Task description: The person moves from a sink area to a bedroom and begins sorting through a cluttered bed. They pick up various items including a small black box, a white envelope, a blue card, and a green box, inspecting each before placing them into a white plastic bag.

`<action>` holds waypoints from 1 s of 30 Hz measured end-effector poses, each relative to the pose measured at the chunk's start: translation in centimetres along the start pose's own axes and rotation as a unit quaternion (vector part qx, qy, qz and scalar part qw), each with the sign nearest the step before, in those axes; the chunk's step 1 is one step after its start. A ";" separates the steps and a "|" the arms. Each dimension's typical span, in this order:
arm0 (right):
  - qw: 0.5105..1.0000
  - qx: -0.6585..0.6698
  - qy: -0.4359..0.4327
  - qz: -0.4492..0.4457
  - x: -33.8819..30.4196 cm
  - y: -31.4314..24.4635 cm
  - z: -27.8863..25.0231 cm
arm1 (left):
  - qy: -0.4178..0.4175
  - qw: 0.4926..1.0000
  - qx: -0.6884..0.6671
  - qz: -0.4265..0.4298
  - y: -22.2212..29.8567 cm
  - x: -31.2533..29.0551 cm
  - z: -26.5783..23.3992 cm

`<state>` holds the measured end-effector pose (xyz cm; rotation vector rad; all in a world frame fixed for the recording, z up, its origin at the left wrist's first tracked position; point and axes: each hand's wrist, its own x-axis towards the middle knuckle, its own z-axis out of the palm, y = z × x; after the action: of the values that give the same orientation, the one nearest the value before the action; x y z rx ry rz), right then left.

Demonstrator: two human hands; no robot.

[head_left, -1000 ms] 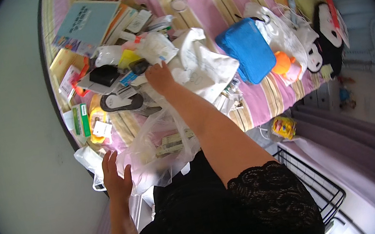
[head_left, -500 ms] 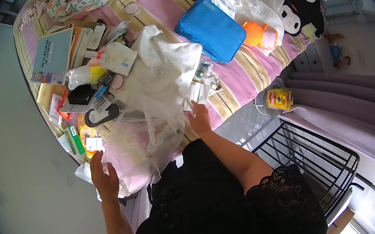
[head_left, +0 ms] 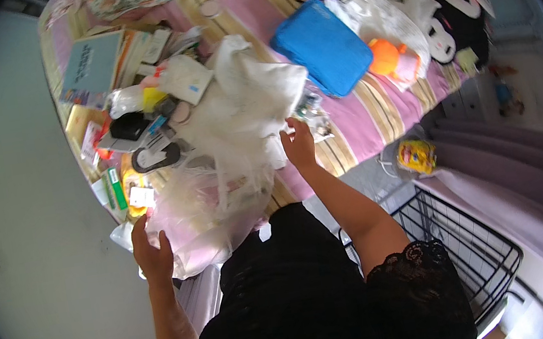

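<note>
My left hand (head_left: 152,250) hovers at the bed's near left edge, thumb apart from the fingers, holding nothing I can see. Close by it spreads a crumpled clear plastic bag (head_left: 200,204). Beyond that lies a large white plastic bag (head_left: 241,101), loosely heaped. My right hand (head_left: 299,146) is raised beside the white bag's right side, fingers apart and slightly bent, with nothing visible in it; whether a fingertip touches the bag I cannot tell. Small clear packets (head_left: 314,116) lie just past its fingers.
A pile at the left holds books (head_left: 90,66), a black insole-like item (head_left: 157,158) and a green box (head_left: 116,188). A blue fabric case (head_left: 322,48), an orange plush toy (head_left: 386,55) and black-and-white plush (head_left: 461,11) lie farther right. A black wire rack (head_left: 463,246) stands beside me.
My right hand has moved up and to the right, its fingers now more spread. My left hand stays nearly in place. The view has shifted slightly, moving the bed's contents rightward.
</note>
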<state>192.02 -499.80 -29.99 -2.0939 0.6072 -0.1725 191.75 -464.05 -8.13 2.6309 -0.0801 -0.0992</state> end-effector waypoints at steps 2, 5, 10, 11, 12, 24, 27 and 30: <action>0.998 0.036 -0.006 -0.059 3.1 -4.3 1.7 | 0.004 0.999 0.001 -0.032 -0.7 -0.4 -0.1; 0.992 0.050 -0.068 -0.089 7.4 -9.4 5.9 | 0.003 0.999 0.020 -0.047 -1.6 -1.4 -0.5; 0.973 -0.089 -0.045 -0.206 14.4 -12.3 15.4 | -0.007 0.994 -0.003 -0.110 -3.1 -3.3 -0.6; 0.976 -0.089 -0.036 -0.197 15.2 -12.8 16.6 | -0.010 0.992 -0.016 -0.122 -3.3 -3.4 -0.5; 0.969 -0.141 -0.034 -0.200 16.1 -12.2 17.9 | -0.007 0.992 -0.023 -0.125 -3.4 -3.4 -0.6; 0.912 -0.015 -0.020 -0.409 6.9 -20.0 5.3 | 0.068 0.970 -0.226 -0.055 -2.8 3.4 -1.8; 0.857 -0.016 -0.028 -0.515 4.5 -22.1 2.5 | 0.010 0.803 -0.553 -0.222 1.7 6.8 -1.2; 0.829 -0.001 -0.034 -0.558 2.4 -23.1 1.1 | -0.072 0.656 -0.664 -0.353 5.1 9.4 -1.3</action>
<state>202.74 -489.59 -12.00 -2.1904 -0.7391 -0.7390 201.04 -468.63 -5.05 1.0223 0.7059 -0.4337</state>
